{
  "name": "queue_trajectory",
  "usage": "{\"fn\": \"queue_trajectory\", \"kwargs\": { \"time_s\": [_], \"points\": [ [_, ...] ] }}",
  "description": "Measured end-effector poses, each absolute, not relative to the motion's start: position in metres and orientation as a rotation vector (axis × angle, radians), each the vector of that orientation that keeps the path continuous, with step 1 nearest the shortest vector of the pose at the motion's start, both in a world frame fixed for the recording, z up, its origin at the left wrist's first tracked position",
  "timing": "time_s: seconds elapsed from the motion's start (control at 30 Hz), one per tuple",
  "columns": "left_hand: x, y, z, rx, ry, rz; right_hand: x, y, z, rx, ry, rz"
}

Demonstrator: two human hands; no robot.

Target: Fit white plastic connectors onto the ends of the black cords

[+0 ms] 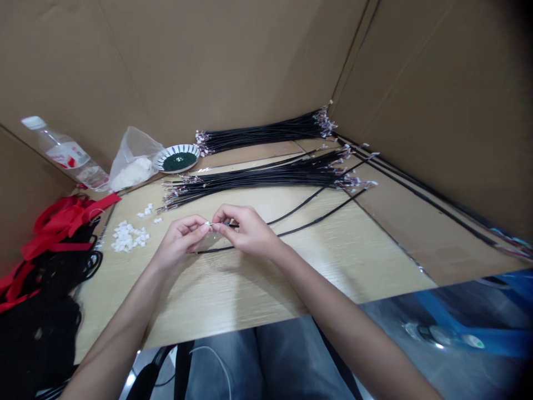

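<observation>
Between the fingertips of my left hand (182,238) is a small white connector housing (207,223). My right hand (246,229) pinches the end of a black cable (287,215) just to the right of it, and the two hands nearly meet. Thin wires at the cable's tip reach toward the housing; whether they sit inside it I cannot tell. A second black cable (320,218) lies on the table below my right hand. Left of my left hand is a loose pile of white connector housings (128,236), with a few more just above it.
Two bundles of black cables, a near one (258,179) and a far one (262,133), lie behind my hands. A patterned dish (192,149), a plastic bag (135,161) and a bottle (69,155) stand at back left. Red strips (69,219) and black cords are at left. Cardboard walls surround the table.
</observation>
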State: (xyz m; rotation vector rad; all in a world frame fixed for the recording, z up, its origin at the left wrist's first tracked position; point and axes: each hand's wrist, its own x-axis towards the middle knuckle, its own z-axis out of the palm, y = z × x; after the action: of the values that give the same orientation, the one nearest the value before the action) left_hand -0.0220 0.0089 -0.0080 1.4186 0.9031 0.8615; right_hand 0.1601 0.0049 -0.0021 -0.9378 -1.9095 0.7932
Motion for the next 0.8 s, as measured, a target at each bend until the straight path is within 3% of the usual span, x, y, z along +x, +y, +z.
{"fn": "queue_trajectory", "kwargs": {
  "time_s": [0.8],
  "points": [
    [-0.016, 0.003, 0.0, 1.655, 1.161, 0.951, 0.159, -0.002, -0.003, -0.994, -2.092, 0.459]
  ]
}}
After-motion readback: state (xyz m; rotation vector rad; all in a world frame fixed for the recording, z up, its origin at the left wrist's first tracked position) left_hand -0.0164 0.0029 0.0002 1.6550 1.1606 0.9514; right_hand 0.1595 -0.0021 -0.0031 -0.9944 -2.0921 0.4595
